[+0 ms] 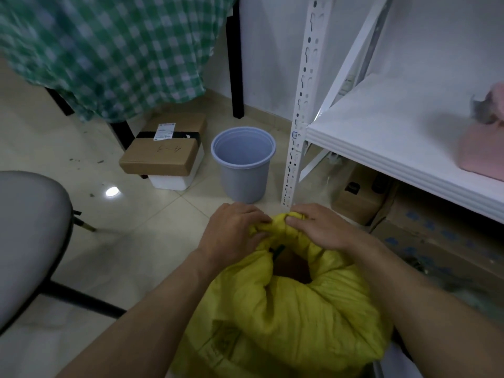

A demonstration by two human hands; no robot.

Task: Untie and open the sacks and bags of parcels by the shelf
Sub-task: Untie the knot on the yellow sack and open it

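Yellow woven plastic sack (286, 309) sits on the floor beside the white metal shelf (387, 132), its rolled mouth partly open. Beyond stands a grey plastic bin (242, 170). Left hand (231, 230) and right hand (321, 227) both pinch the sack's far rim.

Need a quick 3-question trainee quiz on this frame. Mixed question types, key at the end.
1. True or false: the left hand and right hand both grip the rolled rim of the yellow sack.
2. What stands on the floor between the cardboard box and the shelf post?
A) grey bucket
B) red stool
C) green bottle
3. Fill in: the cardboard box rests on a ___ box.

Key: 1 true; 2 A; 3 white, the white box.
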